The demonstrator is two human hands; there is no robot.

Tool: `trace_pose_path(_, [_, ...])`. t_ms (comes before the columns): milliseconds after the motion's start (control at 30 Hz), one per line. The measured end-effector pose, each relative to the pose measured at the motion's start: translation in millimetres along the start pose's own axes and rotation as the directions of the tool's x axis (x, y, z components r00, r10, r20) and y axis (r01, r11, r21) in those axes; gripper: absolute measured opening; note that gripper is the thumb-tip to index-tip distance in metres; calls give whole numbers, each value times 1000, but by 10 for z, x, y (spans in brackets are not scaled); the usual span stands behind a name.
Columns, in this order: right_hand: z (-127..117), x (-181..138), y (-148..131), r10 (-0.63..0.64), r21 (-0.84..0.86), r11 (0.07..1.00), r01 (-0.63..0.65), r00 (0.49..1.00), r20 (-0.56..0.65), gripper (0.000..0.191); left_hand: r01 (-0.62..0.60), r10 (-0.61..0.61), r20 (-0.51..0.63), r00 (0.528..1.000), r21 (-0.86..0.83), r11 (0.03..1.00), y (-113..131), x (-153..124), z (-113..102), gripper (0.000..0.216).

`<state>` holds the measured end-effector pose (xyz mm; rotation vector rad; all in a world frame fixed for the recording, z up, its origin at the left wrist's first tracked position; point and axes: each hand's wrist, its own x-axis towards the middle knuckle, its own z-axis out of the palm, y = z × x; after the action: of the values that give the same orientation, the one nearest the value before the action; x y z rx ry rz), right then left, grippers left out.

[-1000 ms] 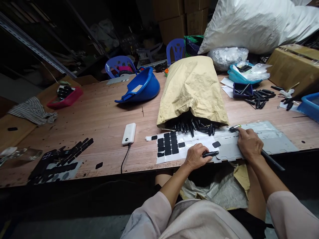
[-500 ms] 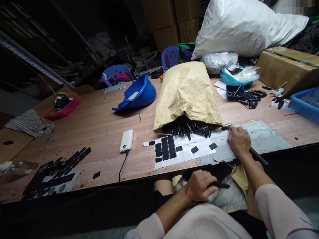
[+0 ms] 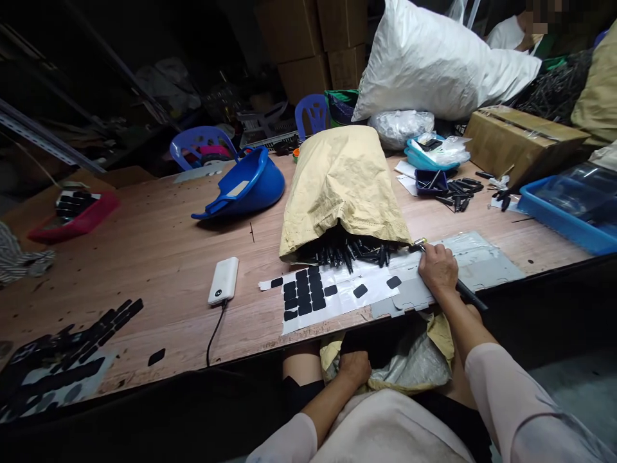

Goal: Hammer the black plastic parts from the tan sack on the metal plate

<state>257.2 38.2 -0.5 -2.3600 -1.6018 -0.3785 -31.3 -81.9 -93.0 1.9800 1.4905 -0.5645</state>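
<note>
My right hand (image 3: pixel 438 267) is closed around a hammer (image 3: pixel 470 296) with a black handle. Its small head lies near the sack's mouth, over the grey board (image 3: pixel 486 254). Low in my lap, my left hand (image 3: pixel 355 370) is at the opening of a lined paper sack (image 3: pixel 409 373). Its fingers look curled and partly hidden; what they hold cannot be made out. A tan sack (image 3: pixel 344 180) lies on the table with many black pen-like pieces (image 3: pixel 349 252) at its mouth. Before it, black rounded stickers (image 3: pixel 303 292) sit on a white sheet (image 3: pixel 337 308).
A white power bank (image 3: pixel 224 281) with a cable lies left of the sheet. Behind it a blue scoop-like basin (image 3: pixel 263 183) rests tilted. More black sticker strips (image 3: pixel 87 347) lie far left. At right stand a blue tray (image 3: pixel 569 222) and a cardboard box (image 3: pixel 520 141).
My left hand has moved down and left to the lap sack; the black piece it held no longer shows. My right hand keeps its grip on the hammer. The camera view has turned right.
</note>
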Motion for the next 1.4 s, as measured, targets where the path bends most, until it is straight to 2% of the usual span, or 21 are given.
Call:
trace_pose_path(400, [41,1,43,-24,-3,1000,24,999,-41,34,-57,55,67,996,22,998,11,-95,-39,33])
trace_pose_path(467, [49,3,52,-29,-14,1000,28,999,-41,33,-138,137,59,989,20,990,56,-173,-81,29])
trace_pose_path(500, [51,5,57,-31,-19,999,30,999,-42,33,-231,231,37,972,18,973,86,-225,-117,25])
trace_pose_path(533, [53,6,60,-33,-24,999,32,998,-44,33,-348,348,-7,938,12,938,118,-282,-167,22])
trace_pose_path(567, [53,7,63,-36,-29,999,34,998,-48,34,-468,467,-77,881,5,884,152,-336,-236,18])
trace_pose_path(633, [51,8,66,-41,-34,999,39,998,-53,33,-646,617,-286,733,-7,764,212,-412,-444,13])
trace_pose_path(700, [46,6,66,-44,-35,998,42,997,-56,33,-686,569,-527,631,-37,727,250,-405,-748,16])
trace_pose_path(767, [41,4,65,-44,-33,999,42,998,-54,32,-635,406,-700,587,-88,767,267,-299,-1116,20])
trace_pose_path(800, [39,2,66,-43,-31,999,42,998,-53,32,-585,319,-742,590,-120,802,273,-214,-1304,21])
trace_pose_path(867, [43,0,72,-43,-28,999,42,998,-52,32,-503,228,-761,607,-145,852,298,-5,-1643,27])
trace_pose_path(933, [55,-2,83,-44,-24,999,43,997,-56,32,-448,222,-756,616,-105,888,351,220,-1891,30])
trace_pose_path(1033, [79,-7,101,-45,-15,999,45,997,-61,34,-387,262,-734,627,-2,922,461,500,-2073,25])
trace_pose_path(1167, [79,-15,105,-39,-18,999,38,997,-61,33,-343,271,-738,618,57,938,526,589,-2116,18])
trace_pose_path(1300, [46,-21,85,-29,-28,999,28,999,-36,34,-451,369,-750,549,106,886,427,310,-2026,15])
trace_pose_path(1333, [41,-22,80,-25,-28,999,24,999,-28,34,-487,403,-736,543,115,866,394,222,-1965,12])
trace_pose_path(1400, [37,-22,73,-18,-26,1000,18,1000,-16,33,-550,475,-674,566,120,827,339,76,-1791,7])
